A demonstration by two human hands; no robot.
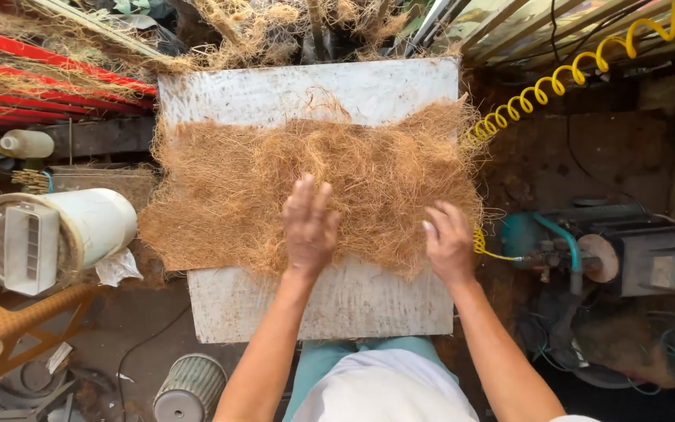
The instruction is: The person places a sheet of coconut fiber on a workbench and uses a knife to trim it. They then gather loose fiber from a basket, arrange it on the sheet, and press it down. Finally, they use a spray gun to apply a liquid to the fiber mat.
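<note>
Fibre mat (275, 187) already spread over most of board (314, 305); open left hand (310, 227) and open right hand (448, 242) press its near edge flat.

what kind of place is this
Probably a small coir-fibre workshop. Both hands, left and right, press a fibre mat on a worn board, with a yellow coiled hose and a compressor beside it.

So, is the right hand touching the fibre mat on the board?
Touching. The head view shows the right hand palm-down on the near edge of the fibre mat, no gap visible.
</note>
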